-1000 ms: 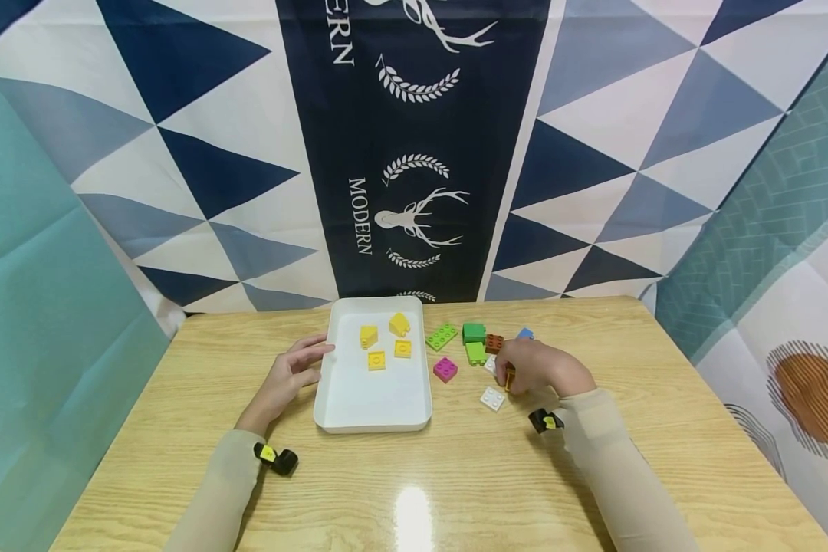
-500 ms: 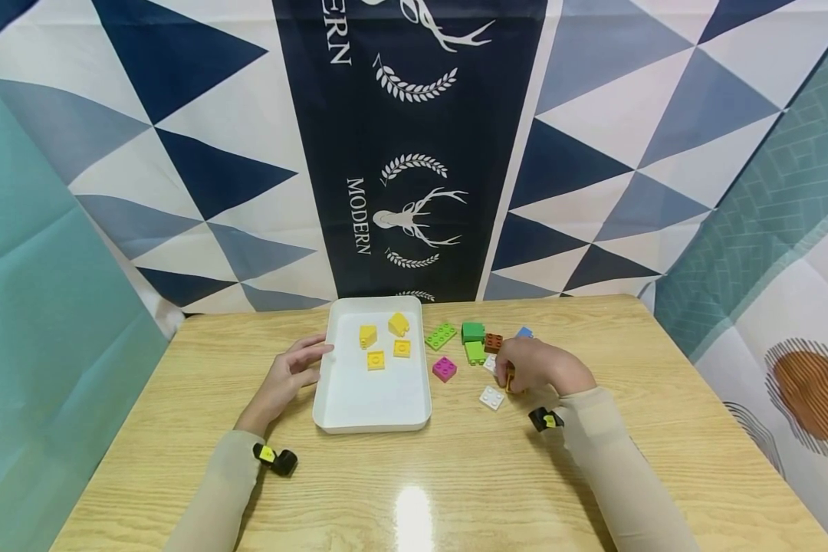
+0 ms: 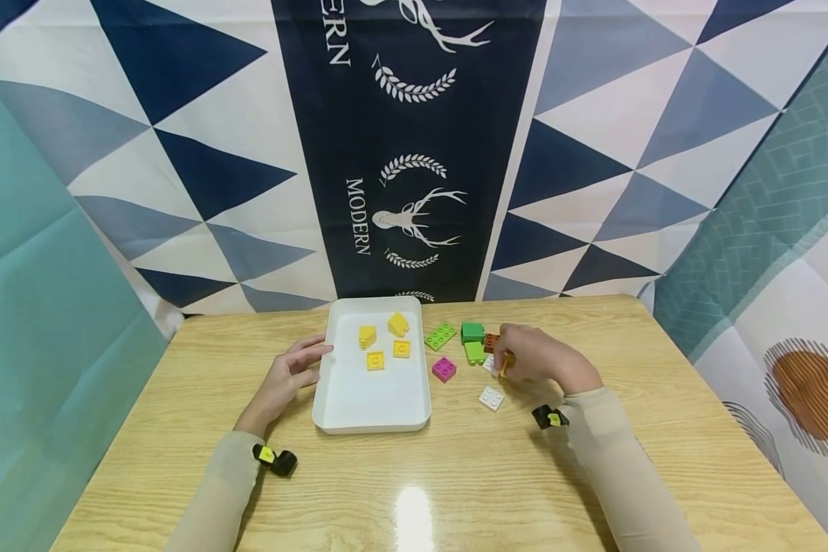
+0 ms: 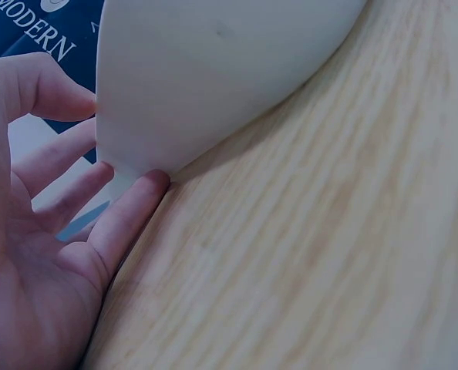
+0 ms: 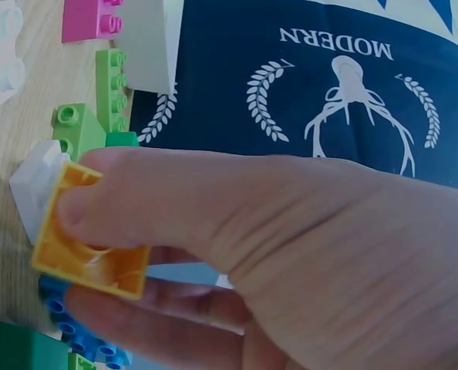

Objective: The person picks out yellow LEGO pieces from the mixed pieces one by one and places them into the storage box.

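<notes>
My right hand [image 3: 541,362] pinches a yellow toy building brick [image 5: 75,258], its hollow underside facing the right wrist camera with the thumb pressed into it. Just beyond the fingertips sits a white brick [image 5: 35,189], partly covered by the yellow one. A blue brick [image 5: 82,331] lies below the fingers in the right wrist view; the hand hides it in the head view. On the other side, my left hand [image 3: 291,377] touches the left wall of a white tray [image 3: 372,406] with extended fingers. Several yellow bricks [image 3: 376,360] lie in the tray's far half.
Right of the tray lie a magenta brick [image 3: 445,369], a long lime brick [image 3: 440,336], a dark green brick [image 3: 472,332], a short lime brick [image 3: 474,353] and a brown brick [image 3: 491,343]. Another white brick [image 3: 491,398] lies nearer me. A patterned cloth [image 3: 414,153] hangs behind the table.
My right hand has turned and shifted slightly away from me with the yellow brick pinched, now covering the blue brick in the head view. The left hand and tray hold still.
</notes>
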### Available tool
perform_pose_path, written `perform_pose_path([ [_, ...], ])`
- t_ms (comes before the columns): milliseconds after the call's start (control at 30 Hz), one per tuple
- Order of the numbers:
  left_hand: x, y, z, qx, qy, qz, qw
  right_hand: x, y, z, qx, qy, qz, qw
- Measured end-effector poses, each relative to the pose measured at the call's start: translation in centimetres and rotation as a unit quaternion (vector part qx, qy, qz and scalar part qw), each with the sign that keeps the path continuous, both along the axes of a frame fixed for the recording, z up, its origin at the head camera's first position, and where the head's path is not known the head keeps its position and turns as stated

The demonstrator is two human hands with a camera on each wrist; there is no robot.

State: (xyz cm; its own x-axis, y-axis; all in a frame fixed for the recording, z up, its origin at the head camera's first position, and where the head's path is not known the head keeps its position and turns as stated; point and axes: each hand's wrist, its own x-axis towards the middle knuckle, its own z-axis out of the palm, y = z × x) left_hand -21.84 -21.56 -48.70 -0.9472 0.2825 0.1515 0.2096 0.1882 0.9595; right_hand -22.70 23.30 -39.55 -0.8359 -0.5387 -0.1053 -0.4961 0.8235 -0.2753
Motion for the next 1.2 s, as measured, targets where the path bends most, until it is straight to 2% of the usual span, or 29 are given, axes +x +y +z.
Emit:
perform_pose_path([
  [167,0.0,0.0,0.1,0.001,0.0,0.0,1.0,-0.4,0.1,0.3,-0.014,0.059,0.006,0.998],
  [500,0.0,-0.1,0.0,-0.001,0.004,-0.001,1.0,-0.7,-0.2,0.5,-0.061,0.143,0.003,0.988],
  [767,0.0,-0.1,0.0,0.002,0.003,-0.002,1.0,-1.0,-0.3,0.9,-0.101,0.239,-0.001,0.966],
  [833,0.0,-0.2,0.0,0.0,0.002,-0.001,1.0,-1.0,-0.3,0.8,-0.101,0.243,-0.001,0.965],
  [1200,0.1,-0.1,0.1,-0.002,0.007,-0.003,1.0,-1.1,-0.7,0.4,-0.098,0.209,-0.012,0.973],
])
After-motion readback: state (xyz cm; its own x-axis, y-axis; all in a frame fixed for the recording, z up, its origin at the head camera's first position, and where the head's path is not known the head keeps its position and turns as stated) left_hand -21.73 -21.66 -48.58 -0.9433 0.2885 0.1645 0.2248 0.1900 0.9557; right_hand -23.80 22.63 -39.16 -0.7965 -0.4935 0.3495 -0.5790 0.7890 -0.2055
